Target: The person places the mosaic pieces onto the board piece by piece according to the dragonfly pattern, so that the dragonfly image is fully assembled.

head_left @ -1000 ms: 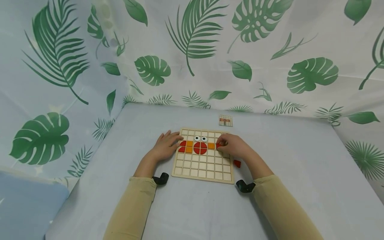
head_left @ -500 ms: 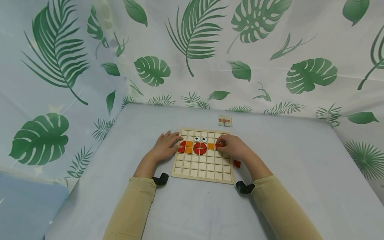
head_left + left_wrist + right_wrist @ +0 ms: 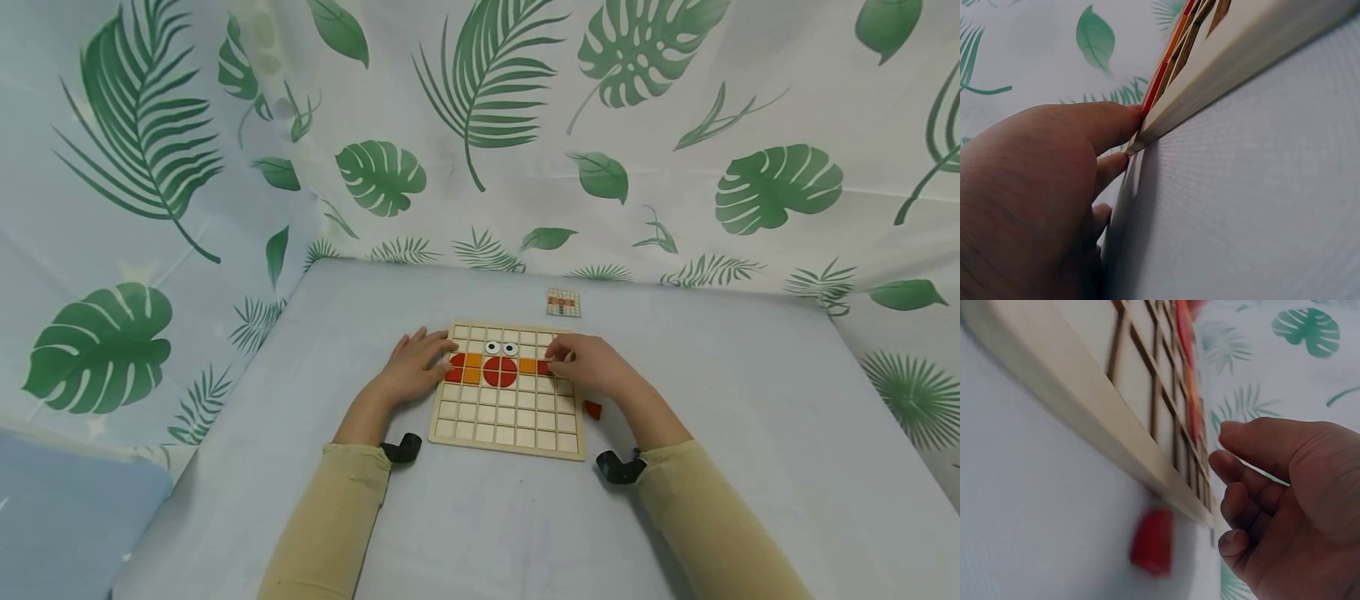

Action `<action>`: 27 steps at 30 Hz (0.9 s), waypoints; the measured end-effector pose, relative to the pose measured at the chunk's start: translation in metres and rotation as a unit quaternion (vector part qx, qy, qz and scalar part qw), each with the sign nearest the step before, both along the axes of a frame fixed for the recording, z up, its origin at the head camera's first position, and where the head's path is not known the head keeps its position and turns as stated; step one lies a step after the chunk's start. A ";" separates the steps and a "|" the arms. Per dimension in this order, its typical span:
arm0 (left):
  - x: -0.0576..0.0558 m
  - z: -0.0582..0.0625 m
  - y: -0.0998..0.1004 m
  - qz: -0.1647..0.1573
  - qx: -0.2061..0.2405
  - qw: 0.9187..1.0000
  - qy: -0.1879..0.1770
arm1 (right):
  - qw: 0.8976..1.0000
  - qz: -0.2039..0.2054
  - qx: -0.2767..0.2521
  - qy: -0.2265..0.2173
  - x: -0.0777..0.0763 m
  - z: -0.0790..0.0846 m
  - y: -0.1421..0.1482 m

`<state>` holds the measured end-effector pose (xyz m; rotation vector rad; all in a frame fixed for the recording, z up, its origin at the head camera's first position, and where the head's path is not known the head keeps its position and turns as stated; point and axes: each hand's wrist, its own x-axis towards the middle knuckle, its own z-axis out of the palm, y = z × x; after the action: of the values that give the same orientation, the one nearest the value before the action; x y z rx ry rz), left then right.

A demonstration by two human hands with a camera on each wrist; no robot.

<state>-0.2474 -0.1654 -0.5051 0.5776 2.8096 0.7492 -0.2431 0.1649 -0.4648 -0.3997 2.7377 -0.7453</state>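
Observation:
A wooden grid board [image 3: 506, 415] lies flat between the two hands. On it sit two eye tiles [image 3: 501, 347], a red circle of quarter tiles [image 3: 500, 372], orange tiles [image 3: 472, 368] and red tiles [image 3: 454, 367] at the left. My left hand [image 3: 411, 367] rests at the board's left edge, thumb touching the rim by a red tile, fingers loosely bent. Beside a red tile [image 3: 544, 367] on the right side hovers my right hand [image 3: 1291, 494], its thumb and fingers loosely curled with nothing visible between them. A loose red piece [image 3: 1153, 542] lies on the table by the board's right edge.
A small pattern card [image 3: 563, 302] lies behind the board. Black wrist devices [image 3: 619, 468] sit under both forearms. Leaf-printed fabric [image 3: 517, 167] rises behind the pale tabletop [image 3: 480, 525].
My right hand has let go of the red tile and drawn slightly to the right, leaving the tile in its cell beside the orange one. The left hand has stayed put.

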 end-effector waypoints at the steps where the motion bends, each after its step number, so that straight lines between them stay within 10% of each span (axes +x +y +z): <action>1: 0.000 0.000 0.000 -0.001 0.000 1.000 -0.001 | 1.000 -0.001 0.000 -0.001 0.001 0.003 0.003; 27: 0.001 0.000 0.001 -0.003 -0.002 1.000 -0.002 | 0.995 0.008 0.004 -0.099 0.055 0.011 0.119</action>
<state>-0.2465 -0.1649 -0.5050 0.5835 2.8041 0.7431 -0.1886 0.2839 -0.4543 -0.3256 2.5487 -0.7282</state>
